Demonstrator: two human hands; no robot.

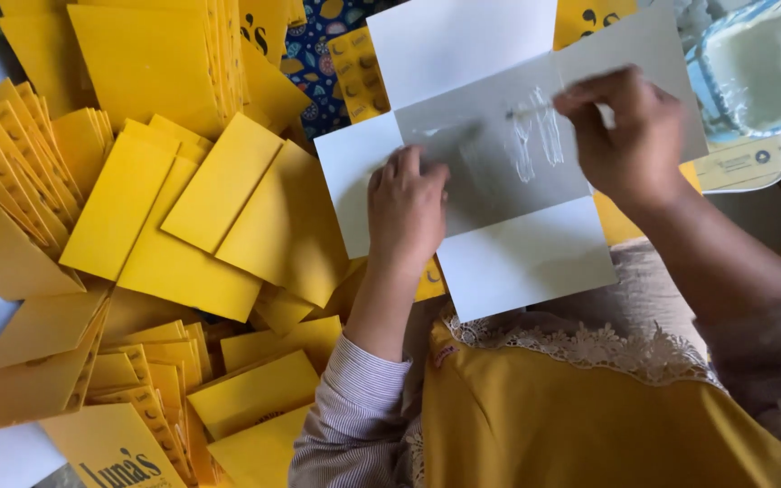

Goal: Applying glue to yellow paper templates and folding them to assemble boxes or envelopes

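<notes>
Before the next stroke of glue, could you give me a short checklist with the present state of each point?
1. Left hand presses flat on the unfolded white card: ok.
2. Right hand pinches a thin applicator over the grey panel: ok.
3. White glue streaks lie inside the grey panel: ok.
4. Glue container close to the right hand: ok.
5. Yellow folded pieces apart from the wet streaks: ok.
6. Glue left on the applicator: cannot tell.
</notes>
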